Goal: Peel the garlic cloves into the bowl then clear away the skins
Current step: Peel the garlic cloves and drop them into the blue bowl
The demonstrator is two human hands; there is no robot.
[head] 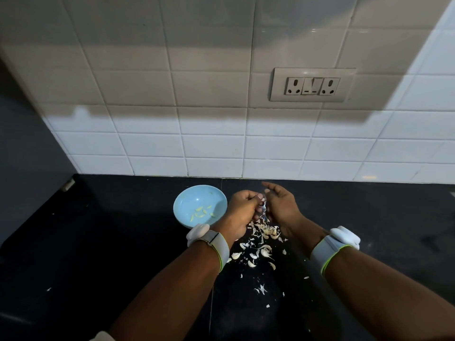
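Observation:
A light blue bowl (200, 205) sits on the black counter (103, 242) and holds several peeled yellowish cloves. Just right of it, my left hand (242, 209) and my right hand (280, 205) meet above the counter, both pinching a small garlic clove (263, 200) that is mostly hidden between the fingers. Under and in front of the hands lies a scatter of white garlic skins and cloves (261, 244). Each wrist wears a grey band with a white device.
A white tiled wall (211, 134) rises behind the counter, with a socket panel (312, 85) at the upper right. A dark grey panel (27, 148) stands at the left. Loose skin bits (262, 289) trail toward the counter's near edge.

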